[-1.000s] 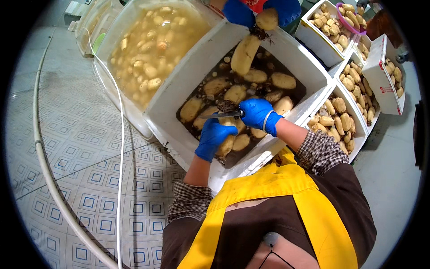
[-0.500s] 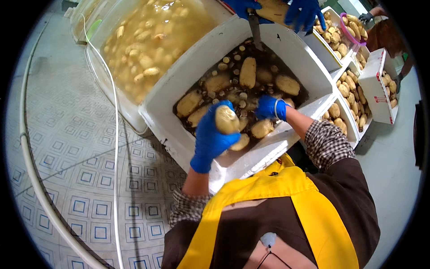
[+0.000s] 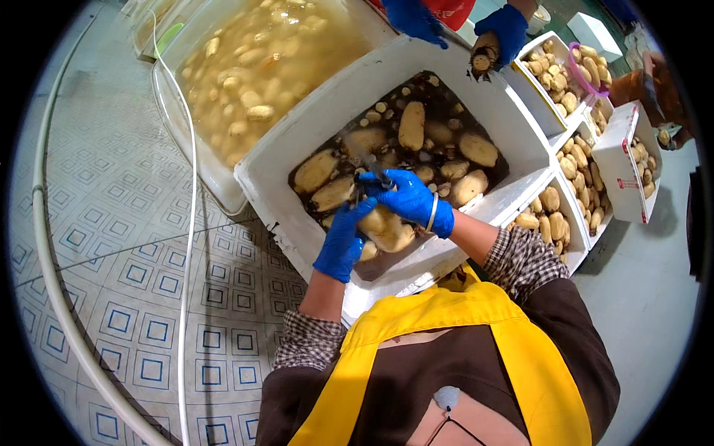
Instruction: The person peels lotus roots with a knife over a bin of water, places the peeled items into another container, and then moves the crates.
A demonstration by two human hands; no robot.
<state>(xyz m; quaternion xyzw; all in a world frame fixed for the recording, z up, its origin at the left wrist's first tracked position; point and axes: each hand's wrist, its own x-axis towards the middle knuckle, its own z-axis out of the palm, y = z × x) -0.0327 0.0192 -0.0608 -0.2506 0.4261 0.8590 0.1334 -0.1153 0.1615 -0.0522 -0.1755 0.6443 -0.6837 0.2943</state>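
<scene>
My left hand (image 3: 343,241), in a blue glove, is closed on a pale lotus root (image 3: 387,229) just above the near side of a white foam box (image 3: 279,189). My right hand (image 3: 405,195), gloved in blue with a pale band at the wrist, is closed just above that root. From its fist juts a dark, narrow tool, apparently a knife (image 3: 381,177), its blade smeared by motion. In the box's dark water float several lotus roots (image 3: 411,126) and small cut-off pieces.
Across the box, a co-worker's gloved hand (image 3: 506,33) holds a lotus root with a dark end (image 3: 483,56). Left stands a tub (image 3: 223,195) of murky water and roots. Foam boxes of roots (image 3: 576,171) stand at right. Hoses (image 3: 192,223) run along the tiled floor.
My right hand has come up from the water to my left hand, now with the knife-like tool showing. The held root is lower and tilted. The co-worker's hands have moved apart.
</scene>
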